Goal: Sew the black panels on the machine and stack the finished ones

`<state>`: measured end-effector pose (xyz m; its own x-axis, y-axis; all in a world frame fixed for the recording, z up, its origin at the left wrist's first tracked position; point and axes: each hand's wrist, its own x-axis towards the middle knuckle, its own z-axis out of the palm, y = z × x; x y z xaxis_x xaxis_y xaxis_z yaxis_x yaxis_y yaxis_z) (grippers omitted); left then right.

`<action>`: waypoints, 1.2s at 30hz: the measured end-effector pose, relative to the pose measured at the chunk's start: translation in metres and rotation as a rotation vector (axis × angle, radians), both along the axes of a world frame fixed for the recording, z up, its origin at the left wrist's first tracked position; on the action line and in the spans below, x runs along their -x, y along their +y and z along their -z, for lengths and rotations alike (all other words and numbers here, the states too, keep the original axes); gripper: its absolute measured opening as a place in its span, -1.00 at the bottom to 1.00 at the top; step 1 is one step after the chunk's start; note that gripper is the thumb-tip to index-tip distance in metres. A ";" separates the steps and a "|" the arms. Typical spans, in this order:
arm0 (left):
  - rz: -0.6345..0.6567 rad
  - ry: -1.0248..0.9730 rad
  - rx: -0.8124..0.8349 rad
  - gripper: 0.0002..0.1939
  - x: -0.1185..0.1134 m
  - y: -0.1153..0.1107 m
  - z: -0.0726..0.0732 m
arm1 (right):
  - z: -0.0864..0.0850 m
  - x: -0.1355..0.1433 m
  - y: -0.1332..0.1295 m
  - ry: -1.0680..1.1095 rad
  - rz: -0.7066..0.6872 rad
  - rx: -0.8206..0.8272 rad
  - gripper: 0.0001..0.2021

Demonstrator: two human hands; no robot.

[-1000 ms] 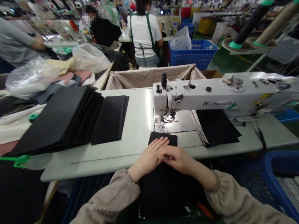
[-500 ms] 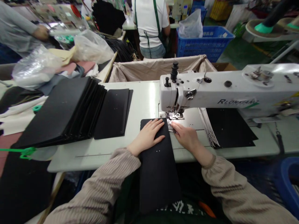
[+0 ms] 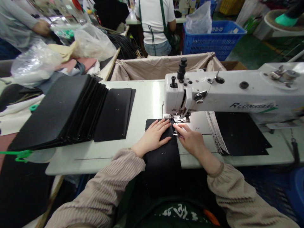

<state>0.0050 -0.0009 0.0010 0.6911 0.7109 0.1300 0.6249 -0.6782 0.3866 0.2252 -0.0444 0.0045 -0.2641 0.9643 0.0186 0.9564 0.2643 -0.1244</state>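
My left hand point(image 3: 155, 136) lies flat with fingers spread on a black panel point(image 3: 163, 167), whose far end is next to the presser foot of a white sewing machine point(image 3: 199, 91). The panel's near end hangs over the table edge toward my lap. My right hand point(image 3: 192, 139) is closed round small thread snips point(image 3: 176, 134), with the blades pointing left at the panel's right edge. Its thumb and index finger are close to the presser foot point(image 3: 180, 118). The snips' handle is mostly hidden in the palm.
A thick stack of black panels point(image 3: 54, 110) and a thinner pile point(image 3: 115, 114) lie on the left. More pale-edged panels point(image 3: 239, 133) are under the machine arm. Behind the table are a cloth-lined bin point(image 3: 147, 68), a blue crate point(image 3: 211, 41) and two people.
The snip blades now show clearly at my right hand. The panel's near end has dropped lower into my lap. My left hand stays on the panel; the view has shifted slightly.
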 end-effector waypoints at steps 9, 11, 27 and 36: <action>0.000 -0.013 0.011 -0.38 0.000 0.002 0.001 | 0.004 0.000 0.000 -0.001 0.006 -0.005 -0.52; -0.001 -0.014 0.012 -0.38 0.000 0.002 0.000 | 0.004 0.000 0.001 0.002 0.009 -0.008 -0.52; 0.010 -0.029 0.000 -0.41 0.001 0.006 0.002 | 0.002 0.000 0.000 -0.002 0.007 -0.016 -0.54; 0.060 -0.082 -0.058 -0.61 0.002 0.003 0.000 | 0.008 0.000 0.000 -0.032 0.022 -0.045 -0.52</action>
<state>0.0030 0.0026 0.0014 0.7173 0.6584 0.2281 0.5505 -0.7362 0.3937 0.2247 -0.0449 -0.0035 -0.2437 0.9683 0.0539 0.9654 0.2476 -0.0822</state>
